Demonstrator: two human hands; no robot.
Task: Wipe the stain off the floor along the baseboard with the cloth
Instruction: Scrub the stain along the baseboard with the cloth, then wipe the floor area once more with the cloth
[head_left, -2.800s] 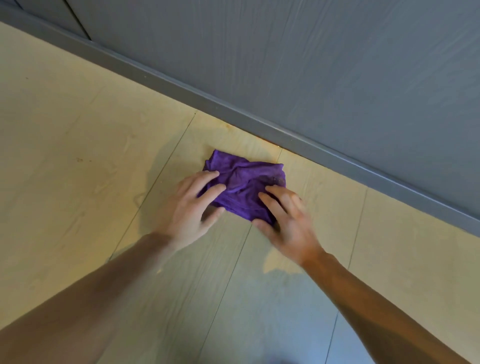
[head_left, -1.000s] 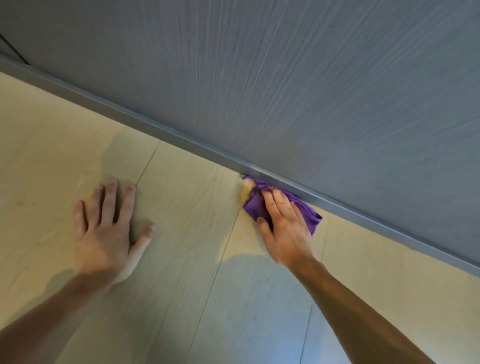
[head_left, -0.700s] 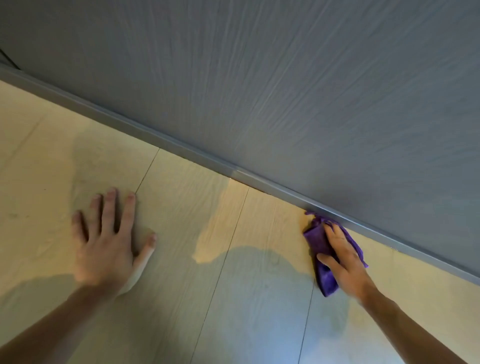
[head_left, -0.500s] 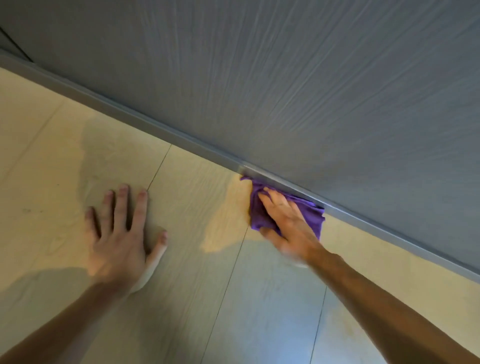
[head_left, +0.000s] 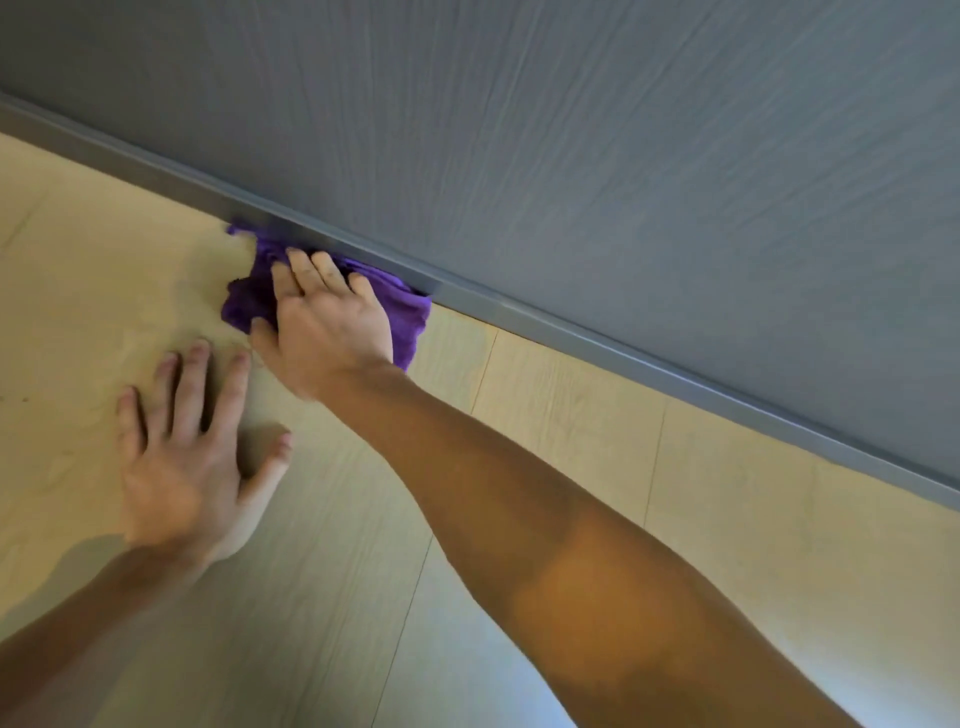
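Honestly, flat pressure is what matters: the right hand (head_left: 327, 332) lies spread, fingers unclenched, pinning the purple cloth (head_left: 405, 317) against the baseboard (head_left: 571, 338). Left hand (head_left: 192, 467) rests splayed on the floor (head_left: 727, 499), holding nothing. I'd rub short strokes tight along that edge.

Grey wood-grain wall (head_left: 623, 156) (sunlit) above pale plank floor (head_left: 727, 519).

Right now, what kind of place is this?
Probably an indoor room at floor level, home or office unclear. Pale wood-look plank floor meets a grey baseboard under a grey grained wall panel. The right hand presses a purple cloth there; the left hand braces flat.
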